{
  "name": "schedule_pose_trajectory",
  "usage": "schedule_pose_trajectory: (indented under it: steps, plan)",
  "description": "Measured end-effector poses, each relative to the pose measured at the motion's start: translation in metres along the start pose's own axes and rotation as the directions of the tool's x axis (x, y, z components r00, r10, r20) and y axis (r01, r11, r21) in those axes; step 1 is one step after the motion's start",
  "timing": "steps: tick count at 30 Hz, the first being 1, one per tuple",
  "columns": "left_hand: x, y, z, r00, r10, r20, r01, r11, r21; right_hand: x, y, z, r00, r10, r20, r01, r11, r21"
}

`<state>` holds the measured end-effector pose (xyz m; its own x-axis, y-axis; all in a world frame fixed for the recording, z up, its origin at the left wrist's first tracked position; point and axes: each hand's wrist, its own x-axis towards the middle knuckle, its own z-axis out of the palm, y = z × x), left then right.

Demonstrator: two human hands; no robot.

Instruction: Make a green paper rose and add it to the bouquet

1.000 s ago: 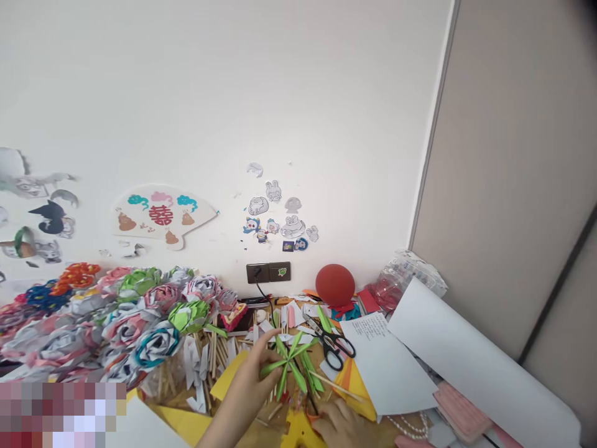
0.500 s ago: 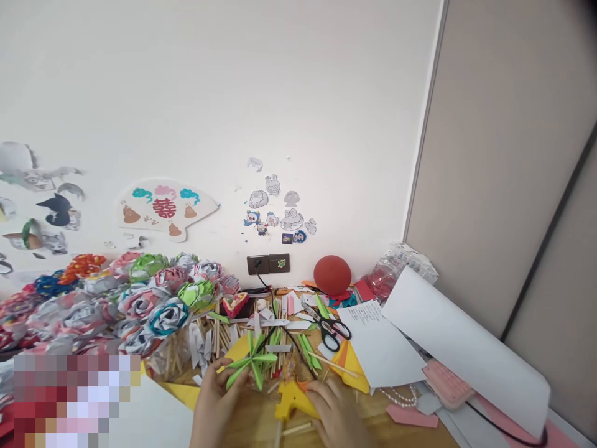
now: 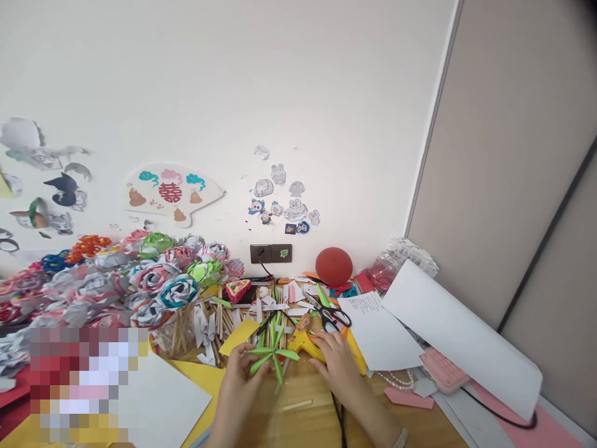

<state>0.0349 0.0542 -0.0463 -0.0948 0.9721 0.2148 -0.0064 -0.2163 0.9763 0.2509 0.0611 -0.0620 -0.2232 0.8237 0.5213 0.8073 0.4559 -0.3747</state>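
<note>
Fingers and thumb of my left hand [image 3: 242, 379] pinch the edge of a green folded-paper flower [image 3: 273, 352] with narrow pointed petals. It is held above the wooden table, face toward me. To its right, my right hand [image 3: 336, 361] has its fingers curled over a yellow hot glue gun [image 3: 302, 342] and its thumb lower down. Part of the gun is hidden beneath that hand. Black-handled scissors [image 3: 332, 317] lie just beyond my right fingers. A short pale stick [image 3: 297, 405] rests on the table between my forearms.
Many folded-paper roses [image 3: 153, 274] are heaped at left. Paper strips and wooden sticks [image 3: 228, 317] clutter the back. A red balloon [image 3: 334, 266] sits by the wall. At right are a written sheet [image 3: 373, 330], rolled white paper [image 3: 466, 336] and a pink case-like object [image 3: 443, 370].
My right hand and the glue gun have moved away from me, toward the scissors. My left hand has shifted right with the green flower. The camera view has tilted down slightly.
</note>
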Motion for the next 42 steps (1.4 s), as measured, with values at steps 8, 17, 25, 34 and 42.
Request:
schedule_pose_trajectory:
  steps: [8,17,25,34,42]
  plan:
    - [-0.022,-0.002,0.025,0.980,0.025,0.198,-0.036,0.998,0.052,-0.016,-0.022,-0.007,0.984,0.175,0.044,-0.167,0.794,0.585]
    - [-0.013,-0.008,0.030,0.980,-0.060,0.187,0.107,0.962,-0.251,-0.013,-0.028,-0.003,0.953,0.297,0.063,-0.286,0.811,0.510]
    - [-0.015,-0.001,0.020,0.994,-0.033,0.102,0.045,0.992,-0.119,-0.019,-0.035,-0.013,0.992,0.086,-0.087,-0.070,0.983,0.169]
    - [-0.039,0.002,0.020,0.947,0.282,0.156,-0.315,0.912,0.265,-0.026,-0.048,-0.015,0.945,-0.289,-0.154,0.304,0.949,0.083]
    - [-0.041,0.012,0.021,0.943,0.272,0.190,-0.322,0.890,0.322,-0.026,-0.052,-0.007,0.978,-0.162,-0.131,0.189,0.953,0.236]
